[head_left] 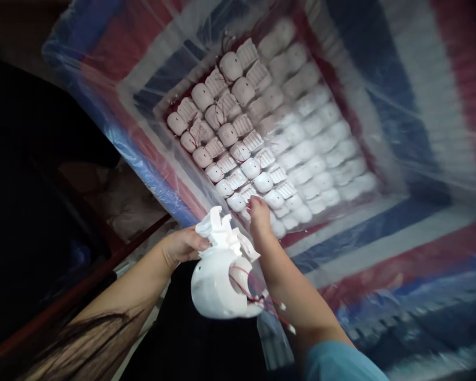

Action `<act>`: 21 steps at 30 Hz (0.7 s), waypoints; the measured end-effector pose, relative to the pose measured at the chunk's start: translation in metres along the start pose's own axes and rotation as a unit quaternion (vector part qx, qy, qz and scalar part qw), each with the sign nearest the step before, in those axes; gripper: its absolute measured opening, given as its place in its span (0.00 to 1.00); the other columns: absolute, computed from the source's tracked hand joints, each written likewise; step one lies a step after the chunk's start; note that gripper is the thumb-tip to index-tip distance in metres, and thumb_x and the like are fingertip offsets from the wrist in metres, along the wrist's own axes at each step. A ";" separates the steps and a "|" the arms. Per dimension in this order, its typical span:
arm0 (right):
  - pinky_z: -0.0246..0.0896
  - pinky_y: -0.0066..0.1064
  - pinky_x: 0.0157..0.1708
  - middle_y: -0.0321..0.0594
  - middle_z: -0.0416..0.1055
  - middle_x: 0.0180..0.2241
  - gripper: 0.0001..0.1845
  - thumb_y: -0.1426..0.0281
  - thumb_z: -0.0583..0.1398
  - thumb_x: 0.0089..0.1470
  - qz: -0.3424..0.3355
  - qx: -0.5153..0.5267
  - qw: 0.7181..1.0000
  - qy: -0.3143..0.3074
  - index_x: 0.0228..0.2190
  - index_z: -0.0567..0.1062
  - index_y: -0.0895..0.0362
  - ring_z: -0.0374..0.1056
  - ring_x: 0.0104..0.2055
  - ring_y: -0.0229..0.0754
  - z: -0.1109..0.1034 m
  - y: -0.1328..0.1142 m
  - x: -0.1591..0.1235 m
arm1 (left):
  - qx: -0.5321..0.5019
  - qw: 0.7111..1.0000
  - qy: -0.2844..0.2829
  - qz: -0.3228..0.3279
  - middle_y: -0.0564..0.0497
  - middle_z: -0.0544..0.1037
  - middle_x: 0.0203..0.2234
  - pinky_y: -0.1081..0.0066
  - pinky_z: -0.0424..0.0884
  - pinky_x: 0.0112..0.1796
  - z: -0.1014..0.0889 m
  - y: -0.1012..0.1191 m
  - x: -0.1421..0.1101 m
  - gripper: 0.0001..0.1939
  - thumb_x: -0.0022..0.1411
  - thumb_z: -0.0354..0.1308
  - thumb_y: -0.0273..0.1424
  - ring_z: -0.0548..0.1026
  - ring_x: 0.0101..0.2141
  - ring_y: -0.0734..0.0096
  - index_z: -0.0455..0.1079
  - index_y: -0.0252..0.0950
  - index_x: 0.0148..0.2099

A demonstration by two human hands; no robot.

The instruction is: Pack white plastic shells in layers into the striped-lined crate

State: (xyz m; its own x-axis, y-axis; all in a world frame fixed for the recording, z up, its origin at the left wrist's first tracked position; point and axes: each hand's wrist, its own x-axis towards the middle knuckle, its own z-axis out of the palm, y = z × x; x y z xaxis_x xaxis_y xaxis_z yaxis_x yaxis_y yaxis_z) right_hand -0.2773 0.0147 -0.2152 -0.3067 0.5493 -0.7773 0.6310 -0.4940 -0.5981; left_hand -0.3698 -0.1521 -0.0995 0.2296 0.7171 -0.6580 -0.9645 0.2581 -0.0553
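My left hand [187,243] is closed around the ribbed ends of a few stacked white plastic housings [218,286], held up close to the camera. They have a rounded, hollow end, and thin red and dark wires with small white connectors dangle from it. Lower down in the bag, my right hand [259,214] reaches to the near corner of the rows of similar white housings [250,168]. Its fingers are bent and pressed onto a white housing there; the hand hides most of that piece.
A large woven bag [150,143] with red, white and blue stripes surrounds the rows. Clear plastic film [325,132] lines it and covers the housings on the right. A reddish-brown bar [83,280] runs along the left, beside dark cloth.
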 end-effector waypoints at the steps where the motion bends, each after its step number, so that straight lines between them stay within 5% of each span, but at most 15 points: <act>1: 0.61 0.28 0.26 0.34 0.66 0.24 0.12 0.60 0.55 0.51 0.003 0.020 0.999 0.029 0.32 0.69 0.56 0.63 0.26 0.36 -0.017 -0.020 -0.021 | 0.002 1.000 0.018 0.010 0.46 0.77 0.27 0.69 0.70 0.35 0.006 0.002 -0.001 0.23 0.35 0.68 0.33 0.74 0.28 0.65 0.73 0.29 0.37; 3: 0.60 0.27 0.29 0.32 0.64 0.23 0.12 0.59 0.59 0.50 -0.059 0.030 0.997 0.036 0.29 0.70 0.55 0.61 0.26 0.35 -0.051 -0.063 -0.070 | 0.025 0.997 0.072 0.023 0.45 0.77 0.29 0.68 0.69 0.36 0.023 0.008 -0.004 0.23 0.35 0.68 0.33 0.75 0.31 0.63 0.72 0.29 0.37; 6: 0.63 0.30 0.34 0.35 0.70 0.29 0.12 0.58 0.61 0.50 -0.072 0.007 0.990 -0.120 0.34 0.74 0.52 0.65 0.31 0.38 -0.092 -0.114 -0.141 | 0.106 0.986 0.130 0.003 0.47 0.78 0.31 0.70 0.69 0.37 0.057 0.015 -0.007 0.22 0.37 0.68 0.30 0.74 0.33 0.65 0.72 0.30 0.38; 8: 0.65 0.34 0.38 0.38 0.72 0.37 0.21 0.61 0.66 0.43 -0.047 -0.024 0.979 -0.196 0.42 0.74 0.49 0.68 0.38 0.44 -0.107 -0.125 -0.175 | 0.191 0.971 0.138 -0.035 0.48 0.78 0.34 0.70 0.68 0.38 0.080 0.013 -0.008 0.21 0.41 0.67 0.29 0.74 0.35 0.65 0.73 0.31 0.41; 11: 0.66 0.40 0.44 0.39 0.70 0.45 0.35 0.64 0.69 0.36 -0.018 -0.059 0.984 -0.167 0.50 0.69 0.45 0.66 0.47 0.50 -0.118 -0.106 -0.203 | 0.331 0.930 0.155 -0.046 0.48 0.77 0.37 0.69 0.68 0.39 0.109 -0.005 -0.008 0.19 0.45 0.64 0.30 0.73 0.38 0.63 0.74 0.33 0.42; 16: 0.66 0.46 0.46 0.42 0.72 0.44 0.33 0.65 0.70 0.35 0.047 -0.045 0.987 -0.148 0.47 0.71 0.46 0.67 0.48 0.53 -0.139 -0.063 -0.218 | 0.561 0.798 0.215 0.038 0.47 0.71 0.35 0.64 0.64 0.44 0.147 -0.036 -0.010 0.14 0.43 0.65 0.35 0.67 0.43 0.56 0.76 0.37 0.35; 21: 0.66 0.45 0.45 0.42 0.74 0.43 0.32 0.66 0.71 0.35 0.090 0.096 0.970 -0.204 0.45 0.71 0.51 0.71 0.44 0.51 -0.162 -0.062 -0.220 | 0.673 0.724 0.148 -0.010 0.45 0.68 0.36 0.59 0.63 0.46 0.189 -0.030 0.005 0.23 0.42 0.66 0.45 0.65 0.44 0.51 0.76 0.39 0.40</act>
State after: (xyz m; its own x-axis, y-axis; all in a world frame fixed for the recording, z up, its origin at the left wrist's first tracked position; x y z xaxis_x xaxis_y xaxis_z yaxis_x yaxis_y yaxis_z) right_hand -0.1332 0.0340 0.0242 -0.4854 0.1490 -0.8615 0.5688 -0.6945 -0.4407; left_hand -0.3147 -0.0341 0.0409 0.0108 0.5863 -0.8100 0.0857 0.8065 0.5849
